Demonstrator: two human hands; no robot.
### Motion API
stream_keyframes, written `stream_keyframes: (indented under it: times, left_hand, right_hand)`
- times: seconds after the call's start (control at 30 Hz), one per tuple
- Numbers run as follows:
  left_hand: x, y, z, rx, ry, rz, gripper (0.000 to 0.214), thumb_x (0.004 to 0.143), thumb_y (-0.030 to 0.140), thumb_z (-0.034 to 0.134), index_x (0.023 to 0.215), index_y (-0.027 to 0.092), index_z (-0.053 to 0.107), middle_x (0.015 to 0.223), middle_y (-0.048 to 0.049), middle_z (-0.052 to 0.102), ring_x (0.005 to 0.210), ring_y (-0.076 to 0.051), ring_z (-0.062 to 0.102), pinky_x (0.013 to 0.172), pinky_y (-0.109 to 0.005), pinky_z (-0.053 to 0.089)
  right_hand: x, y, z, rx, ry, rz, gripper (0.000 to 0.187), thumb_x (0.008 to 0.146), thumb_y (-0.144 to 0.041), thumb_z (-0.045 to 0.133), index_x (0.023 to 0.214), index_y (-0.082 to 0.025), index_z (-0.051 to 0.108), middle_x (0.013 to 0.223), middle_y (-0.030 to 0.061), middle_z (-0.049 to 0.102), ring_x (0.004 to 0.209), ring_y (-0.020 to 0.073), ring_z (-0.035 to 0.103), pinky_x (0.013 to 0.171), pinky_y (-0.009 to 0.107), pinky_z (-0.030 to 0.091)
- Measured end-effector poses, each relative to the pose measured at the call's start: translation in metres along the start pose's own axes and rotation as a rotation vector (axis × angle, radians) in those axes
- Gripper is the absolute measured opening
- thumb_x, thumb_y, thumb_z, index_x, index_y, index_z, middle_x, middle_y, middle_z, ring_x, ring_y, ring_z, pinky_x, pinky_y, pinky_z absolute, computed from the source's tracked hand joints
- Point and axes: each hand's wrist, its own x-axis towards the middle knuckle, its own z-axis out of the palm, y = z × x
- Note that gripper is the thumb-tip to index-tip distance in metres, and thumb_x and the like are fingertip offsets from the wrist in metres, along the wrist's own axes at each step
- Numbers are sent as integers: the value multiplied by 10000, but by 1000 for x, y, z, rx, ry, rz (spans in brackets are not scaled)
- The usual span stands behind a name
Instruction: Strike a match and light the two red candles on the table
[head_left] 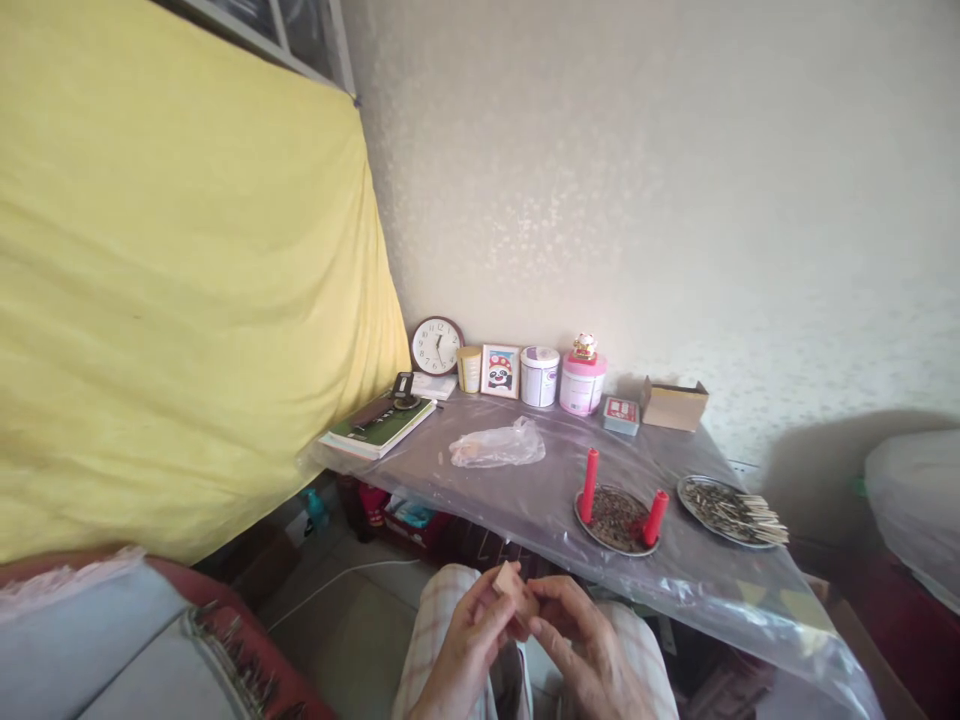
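The bench (559,490) carries a round plate (607,548) by its near edge, likely for reach; your left grip (480,625) and right grip (581,635) pinch closed on a tan piece (510,580), seemingly steadying it.

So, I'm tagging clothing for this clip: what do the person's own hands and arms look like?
The left hand and right hand are ungloved, with no sleeve, watch or ring that I can make out; little beyond the wrists shows before the picture's lower edge.
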Motion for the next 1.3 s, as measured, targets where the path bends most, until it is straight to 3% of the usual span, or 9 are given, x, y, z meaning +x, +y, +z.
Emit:
stream_keyframes:
  times: [0.17,0.5,0.73,1.0,1.17,1.3]
  left_hand:
    - [-5,8,11,-129,-25,21,508,723,474,913,1163,248,798,960,-63,771,895,-220,685,834,-363,539]
    - [-12,11,14,-170,-121,-53,531,737,423,918,1215,240,777,986,-64,753,925,-197,643,854,-334,467]
    - [-12,12,20,-196,-91,-42,517,729,421,922,1200,270,772,943,-21,724,873,-161,633,831,-288,487]
    - [-12,7,24,-162,-47,-46,518,736,463,894,1184,229,782,977,-63,736,955,-228,666,907,-358,513]
    - [-10,4,22,-231,-64,-62,465,749,433,897,1163,251,792,957,-38,715,935,-185,650,871,-296,516]
    - [-11,2,22,-222,-66,-56,466,770,461,874,1182,269,775,964,-35,710,938,-198,654,874,-318,528]
  right_hand:
    - [-14,2,3,-58,117,-187,159,970,-395,682,1091,-344,772,1180,25,736,1000,190,768,876,262,633]
    - [-24,9,3,-402,275,-523,169,1027,-236,597,1147,-248,716,1207,92,743,1063,191,782,904,251,646]
    - [-25,9,5,-469,330,-598,207,1039,-179,550,1151,-245,710,1155,96,757,1024,198,782,871,284,664]
    - [-25,9,5,-542,314,-664,235,1021,-133,546,1175,-233,693,1131,106,772,1000,216,770,858,334,666]
    - [-24,11,8,-556,315,-671,220,1027,-139,539,1165,-212,695,1136,118,768,1008,218,763,872,330,661]
    - [-24,14,9,-557,315,-672,228,1026,-128,533,1177,-212,683,1139,116,760,1014,213,757,873,320,659]
